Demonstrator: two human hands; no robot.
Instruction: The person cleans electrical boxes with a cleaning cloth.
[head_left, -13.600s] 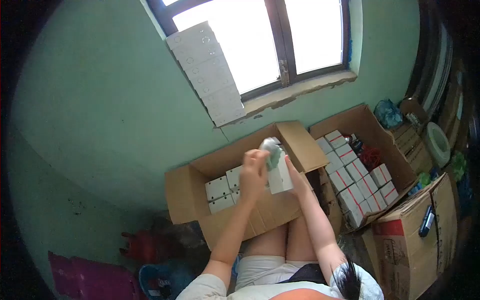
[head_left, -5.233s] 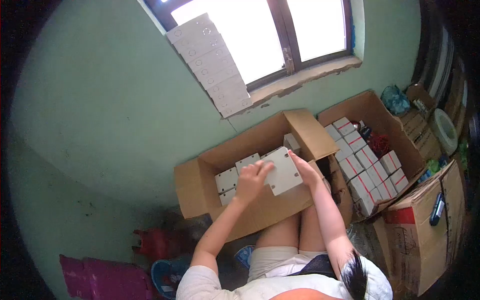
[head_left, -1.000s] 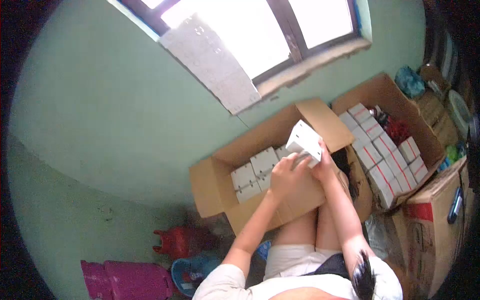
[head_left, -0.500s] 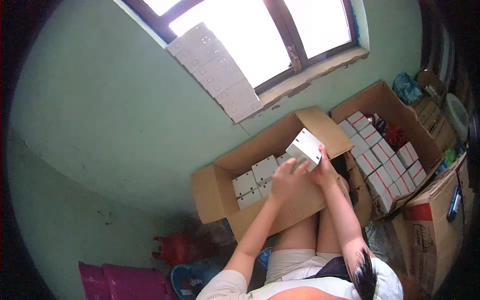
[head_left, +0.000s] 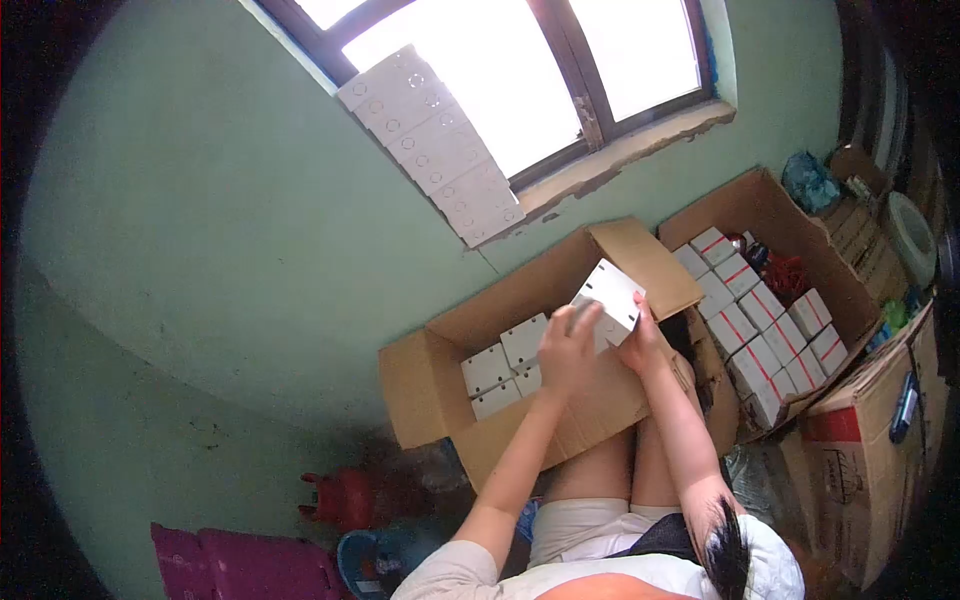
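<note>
A white box (head_left: pixel 613 290) with dark slots near its corners is held up above the open cardboard carton in front of me. My right hand (head_left: pixel 643 342) grips its right side, thumb along the edge. At the box's left side is my left hand (head_left: pixel 568 347), its fingers apart and partly blurred, overlapping the box's lower left edge in this view. Below and to the left, several similar white boxes (head_left: pixel 487 370) lie in the carton (head_left: pixel 560 437), slotted faces up. My legs are under the carton's near side.
Another carton (head_left: pixel 722 202) at right holds small white boxes with red stripes (head_left: pixel 765 305) and a bundle of red cord (head_left: pixel 787 277). A closed carton (head_left: pixel 860 470) stands nearer me. Perforated white panels (head_left: pixel 435 150) lean at the window. A purple object (head_left: pixel 245 565) is at lower left.
My left hand has shifted slightly left and up along the white box. The right hand keeps its hold, and the box stays in nearly the same place.
</note>
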